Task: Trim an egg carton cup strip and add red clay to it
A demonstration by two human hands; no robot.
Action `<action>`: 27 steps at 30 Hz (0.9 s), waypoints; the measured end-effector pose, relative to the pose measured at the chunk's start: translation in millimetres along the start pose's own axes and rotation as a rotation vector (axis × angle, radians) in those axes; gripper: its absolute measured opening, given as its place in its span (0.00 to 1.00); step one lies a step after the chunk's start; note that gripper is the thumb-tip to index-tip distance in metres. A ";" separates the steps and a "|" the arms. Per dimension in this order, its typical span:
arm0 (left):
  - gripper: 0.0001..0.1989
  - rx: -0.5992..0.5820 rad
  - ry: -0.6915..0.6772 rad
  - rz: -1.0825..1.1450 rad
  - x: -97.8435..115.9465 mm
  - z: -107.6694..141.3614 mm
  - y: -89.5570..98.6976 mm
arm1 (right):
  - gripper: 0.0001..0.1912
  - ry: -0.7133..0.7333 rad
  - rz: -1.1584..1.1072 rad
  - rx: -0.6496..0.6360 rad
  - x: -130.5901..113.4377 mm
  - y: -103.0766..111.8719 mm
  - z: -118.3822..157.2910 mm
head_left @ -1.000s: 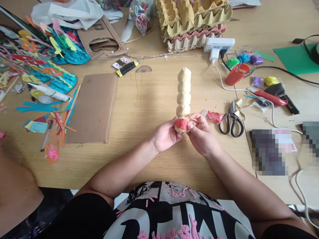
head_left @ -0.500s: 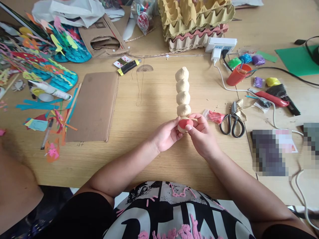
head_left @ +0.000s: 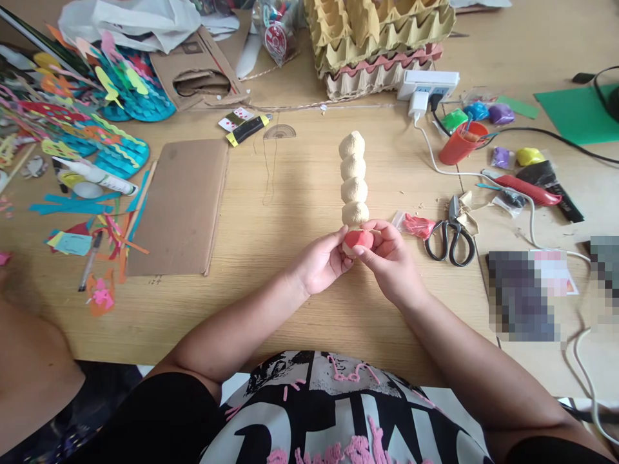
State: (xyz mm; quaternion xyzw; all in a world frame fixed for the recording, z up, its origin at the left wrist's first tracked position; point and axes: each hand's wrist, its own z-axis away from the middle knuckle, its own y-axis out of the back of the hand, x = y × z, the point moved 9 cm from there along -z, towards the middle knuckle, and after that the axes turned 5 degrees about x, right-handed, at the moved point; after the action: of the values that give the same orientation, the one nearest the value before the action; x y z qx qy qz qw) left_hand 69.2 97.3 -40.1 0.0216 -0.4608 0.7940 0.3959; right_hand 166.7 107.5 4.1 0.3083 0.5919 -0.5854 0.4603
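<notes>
A strip of beige egg-carton cups [head_left: 353, 190] points away from me over the table, its near end between my hands. A flat patch of red modelling clay [head_left: 359, 240] covers part of the nearest cup. My left hand [head_left: 322, 263] grips that cup from the left with thumb and fingers. From the right, my right hand [head_left: 394, 265] is closed on the same end, its thumb pressing the lower edge of the clay. A packet of red clay [head_left: 418, 225] and black-handled scissors [head_left: 453, 238] lie just right of my hands.
Stacked egg trays [head_left: 377, 45] and a power strip [head_left: 430, 84] stand at the back. Cardboard [head_left: 176, 206], paper strips [head_left: 72, 205] and decorated crafts [head_left: 120, 151] lie left. A red cup [head_left: 461, 145] and cables are right. Another person's arm [head_left: 33, 374] shows at lower left.
My right thumb has moved slightly left and down over the red clay, which now shows more of its surface. The carton strip has shifted very slightly left.
</notes>
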 end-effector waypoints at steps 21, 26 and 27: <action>0.22 -0.132 -0.146 -0.100 9.4 4.8 -11.9 | 0.15 -0.144 -0.322 0.051 18.9 13.3 -9.6; 0.19 -0.115 -0.292 -0.213 17.7 7.7 -12.6 | 0.15 -0.146 -0.329 0.022 17.8 8.7 -8.3; 0.19 -0.110 -0.319 -0.237 19.4 8.3 -12.8 | 0.15 -0.151 -0.338 0.012 17.2 7.6 -7.9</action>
State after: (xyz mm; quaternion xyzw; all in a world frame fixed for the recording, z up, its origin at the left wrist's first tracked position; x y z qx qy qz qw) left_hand 61.5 106.3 -18.4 0.1798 -0.5545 0.7020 0.4093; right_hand 165.5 113.1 -15.4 0.1625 0.5954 -0.6795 0.3967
